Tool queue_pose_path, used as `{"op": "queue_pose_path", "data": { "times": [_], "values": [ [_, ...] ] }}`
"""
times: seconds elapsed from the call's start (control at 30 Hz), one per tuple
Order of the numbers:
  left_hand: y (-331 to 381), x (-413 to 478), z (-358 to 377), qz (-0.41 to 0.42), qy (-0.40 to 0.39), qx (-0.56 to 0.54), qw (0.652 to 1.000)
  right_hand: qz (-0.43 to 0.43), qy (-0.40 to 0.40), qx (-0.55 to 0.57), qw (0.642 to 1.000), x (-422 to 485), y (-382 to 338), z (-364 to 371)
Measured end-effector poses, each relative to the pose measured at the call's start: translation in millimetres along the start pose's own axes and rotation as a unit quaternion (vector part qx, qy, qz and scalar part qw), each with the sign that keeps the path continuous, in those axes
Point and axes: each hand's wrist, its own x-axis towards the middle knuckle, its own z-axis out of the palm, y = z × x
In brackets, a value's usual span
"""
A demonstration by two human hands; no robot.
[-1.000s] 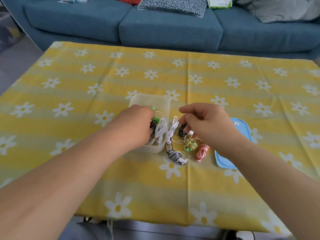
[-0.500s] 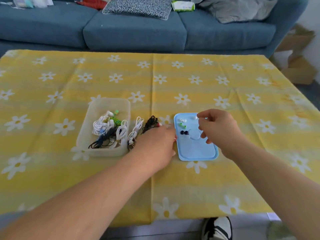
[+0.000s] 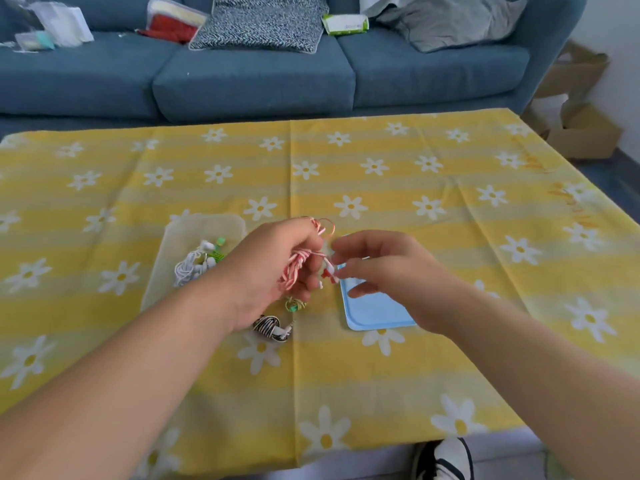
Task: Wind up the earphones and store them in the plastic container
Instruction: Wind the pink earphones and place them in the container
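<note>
On the daisy tablecloth (image 3: 381, 375) we find the translucent plastic container (image 3: 207, 221) left of the blue lid (image 3: 375, 311). Between and above them, our left hand (image 3: 270, 271) grips the coiled red-and-white earphones (image 3: 294, 270); our right hand (image 3: 391, 271) pinches their earbud end

The red-and-white striped earphones (image 3: 298, 268) in the left hand (image 3: 266, 271) are banded like candy cane, with white and red buds by the right hand (image 3: 388, 271). Left of the left hand, the plastic container (image 3: 207, 223) is cloudy and colourless; in it lie white earphones (image 3: 188, 268) and a bright green pair (image 3: 219, 249). Just below that hand sit a black-and-white striped bundle (image 3: 272, 327) and a yellow-green coil (image 3: 294, 304). Under the right hand lies a light blue lid (image 3: 374, 313). The tablecloth (image 3: 346, 375) is yellow, striped, with white daisies. Beyond both hands, the sofa (image 3: 252, 84) is dusty blue.
</note>
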Motion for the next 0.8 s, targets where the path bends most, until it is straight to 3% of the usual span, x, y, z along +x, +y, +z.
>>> {"op": "queue_pose_path", "data": {
  "times": [0.1,0.3,0.5,0.8],
  "values": [
    [1.7,-7.6,-8.1,0.02,-0.046,-0.046,0.998,-0.013,-0.085,0.043,0.995,-0.9,-4.5,7.3],
    [-0.7,-16.4,-26.7,0.052,-0.033,-0.084,0.995,-0.009,-0.183,0.167,0.969,-2.8,-8.9,15.2],
    [-1.4,-22.6,-45.2,0.043,-0.061,-0.141,0.987,0.017,-0.205,0.139,0.969,-1.7,-6.0,24.9],
    [-9.1,-19.0,-51.0,0.027,-0.027,-0.127,0.991,0.051,-0.119,0.28,0.951,8.1,-12.7,31.0]
  ]
}}
